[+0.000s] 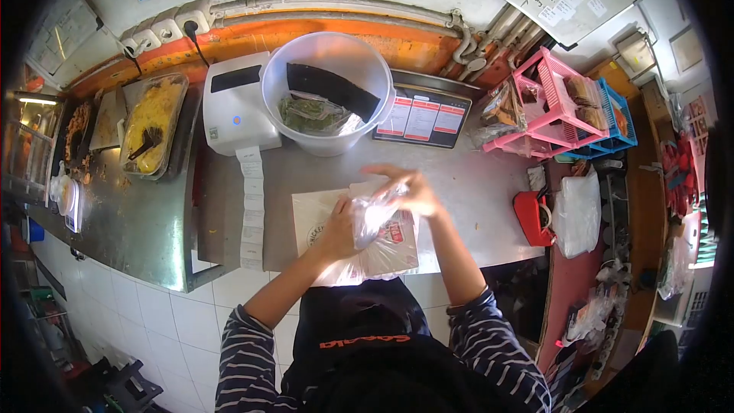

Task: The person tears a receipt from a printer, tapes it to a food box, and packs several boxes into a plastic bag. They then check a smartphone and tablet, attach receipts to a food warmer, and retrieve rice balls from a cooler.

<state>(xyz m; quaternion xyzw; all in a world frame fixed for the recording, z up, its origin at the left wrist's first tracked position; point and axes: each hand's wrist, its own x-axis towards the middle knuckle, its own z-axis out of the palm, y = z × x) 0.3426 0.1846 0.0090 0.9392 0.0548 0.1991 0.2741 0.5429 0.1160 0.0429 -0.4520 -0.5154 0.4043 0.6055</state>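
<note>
At six o'clock, nearest the viewpoint, a dark apron point(375, 333) with orange lettering, between navy-and-white striped sleeves point(493, 336). Just beyond, at the centre, a clear plastic bag point(371, 222), thin, crinkled and shiny, bunched in the closed left hand point(340, 233). Over its upper edge, the right hand point(413, 195), fingers bent and parted; pinching the film or not, cannot tell. Beneath the hands, on the table point(474, 191) of smooth grey metal, pale card packaging point(310, 218), straight-edged, with dark print at left and a red logo at right, partly under glossy film.

At nine o'clock, a long white paper strip point(253, 214), lightly curled, hanging from a rounded white printer point(237, 118) with a blue light, at ten. Farther out, between nine and ten, a clear rectangular tray point(160, 118) of yellow food, with a black utensil point(145, 143) in it.

At three, a red container point(527, 218) beside a soft white stack point(577, 210) of plastic. Towards twelve, a round translucent bucket point(329, 141), holding a curved black piece point(332, 88) and clear packets point(310, 115) with green contents. At one, a tablet point(422, 116) with red-and-white panels. At two, a pink latticed rack point(569, 131) holding wrapped packets, against blue baskets point(623, 126). Farthest, pipes point(336, 9) along an orange-and-white wall point(413, 42).
</note>
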